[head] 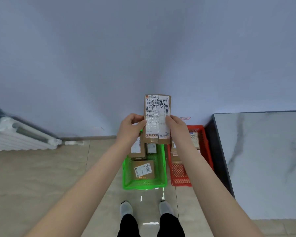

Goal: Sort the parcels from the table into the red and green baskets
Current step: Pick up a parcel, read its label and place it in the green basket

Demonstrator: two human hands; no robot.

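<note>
I hold a brown cardboard parcel (157, 106) upright in front of me, its white shipping label with black handwriting facing me. My left hand (131, 128) grips its left edge and my right hand (175, 127) grips its right edge. Below the parcel, on the floor, stands the green basket (161, 183) with several labelled parcels (143, 169) inside. To its right is the red basket (179, 175), also holding parcels (195, 140), partly hidden by my right forearm.
A marble-topped table (266, 159) fills the right side, close to the red basket. A white radiator (22, 137) stands along the wall at left. My two feet (143, 209) stand on the tiled floor just before the baskets.
</note>
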